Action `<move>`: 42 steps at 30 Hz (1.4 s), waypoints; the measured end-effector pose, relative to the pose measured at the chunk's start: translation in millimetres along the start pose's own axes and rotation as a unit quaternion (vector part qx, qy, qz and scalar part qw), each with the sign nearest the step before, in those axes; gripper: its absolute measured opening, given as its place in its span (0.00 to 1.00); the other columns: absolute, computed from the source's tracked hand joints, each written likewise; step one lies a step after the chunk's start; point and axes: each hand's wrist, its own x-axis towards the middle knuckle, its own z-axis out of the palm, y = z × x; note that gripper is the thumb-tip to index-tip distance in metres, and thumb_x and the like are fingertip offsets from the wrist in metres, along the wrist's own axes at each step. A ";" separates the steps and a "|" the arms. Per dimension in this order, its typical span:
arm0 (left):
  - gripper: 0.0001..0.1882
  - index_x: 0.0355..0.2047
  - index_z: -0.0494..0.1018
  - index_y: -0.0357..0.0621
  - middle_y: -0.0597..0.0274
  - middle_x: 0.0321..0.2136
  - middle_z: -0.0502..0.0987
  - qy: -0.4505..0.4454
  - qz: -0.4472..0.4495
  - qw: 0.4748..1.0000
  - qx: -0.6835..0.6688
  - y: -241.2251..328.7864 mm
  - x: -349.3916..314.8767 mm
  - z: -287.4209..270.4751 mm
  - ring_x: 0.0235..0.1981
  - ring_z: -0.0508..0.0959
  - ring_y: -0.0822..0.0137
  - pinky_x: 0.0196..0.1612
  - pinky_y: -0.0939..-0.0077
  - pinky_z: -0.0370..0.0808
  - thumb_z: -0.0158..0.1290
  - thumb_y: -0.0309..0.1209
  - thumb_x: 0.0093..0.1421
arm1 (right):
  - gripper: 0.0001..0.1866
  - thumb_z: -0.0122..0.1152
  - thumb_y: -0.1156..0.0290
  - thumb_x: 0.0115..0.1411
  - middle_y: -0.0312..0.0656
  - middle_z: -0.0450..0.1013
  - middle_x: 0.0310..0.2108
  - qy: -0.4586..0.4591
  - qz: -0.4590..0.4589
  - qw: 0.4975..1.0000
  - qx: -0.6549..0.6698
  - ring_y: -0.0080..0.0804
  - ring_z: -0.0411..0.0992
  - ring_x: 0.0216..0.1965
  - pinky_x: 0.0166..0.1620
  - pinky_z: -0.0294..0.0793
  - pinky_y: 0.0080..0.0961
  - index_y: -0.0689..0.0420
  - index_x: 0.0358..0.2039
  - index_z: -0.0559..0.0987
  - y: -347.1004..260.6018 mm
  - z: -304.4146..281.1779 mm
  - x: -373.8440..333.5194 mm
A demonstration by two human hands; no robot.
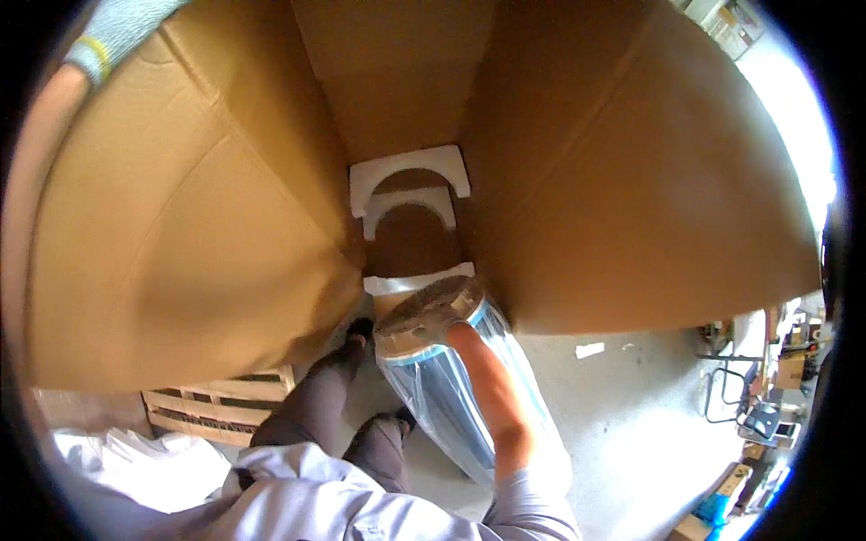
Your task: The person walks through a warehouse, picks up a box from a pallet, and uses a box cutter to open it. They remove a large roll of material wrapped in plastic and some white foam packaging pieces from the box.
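A large brown cardboard carton stands open in front of me with its tall sides spread apart. My left hand, in a grey knitted glove with a yellow cuff band, is at the carton's upper left edge; its fingers run out of view. A thick cylinder wrapped in clear plastic, with a blue band near its brown end, slants along my right arm at the carton's mouth. My right hand, dark in the shade, grips that end. White foam cradles with curved cut-outs stand inside the carton.
A wooden pallet lies at the lower left, beside white sheeting. Grey floor shows on the right, with a scrap of white paper on it. Farther right are a dark-framed chair and cluttered shelving.
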 end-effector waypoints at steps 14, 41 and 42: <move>0.45 0.67 0.47 0.70 0.48 0.63 0.57 -0.044 -0.082 0.996 0.003 -60.7 -28.3 20.7 0.60 0.64 0.45 0.57 0.60 0.68 0.55 0.27 0.52 | 0.06 0.63 0.65 0.49 0.37 0.70 0.21 0.097 0.184 0.978 0.004 0.38 0.71 0.33 0.49 0.68 0.36 0.51 0.21 0.77 -180.7 -227.1 -581.8; 0.49 0.66 0.42 0.82 0.51 0.44 0.65 -0.073 -0.108 0.991 0.007 0.9 -32.1 -83.2 0.37 0.76 0.44 0.37 0.51 0.74 0.52 0.27 0.49 | 0.27 0.50 0.52 0.63 0.55 0.69 0.53 0.224 0.916 0.312 -0.118 0.51 0.68 0.52 0.53 0.66 0.38 0.63 0.52 0.72 -388.6 129.9 -1068.9; 0.49 0.66 0.42 0.82 0.50 0.45 0.65 -0.080 -0.118 0.990 0.010 0.9 -34.2 -86.1 0.39 0.76 0.43 0.38 0.51 0.75 0.51 0.26 0.49 | 0.30 0.51 0.49 0.62 0.54 0.68 0.55 0.220 0.919 0.307 -0.115 0.50 0.68 0.53 0.54 0.66 0.37 0.62 0.54 0.72 -377.1 126.8 -1091.8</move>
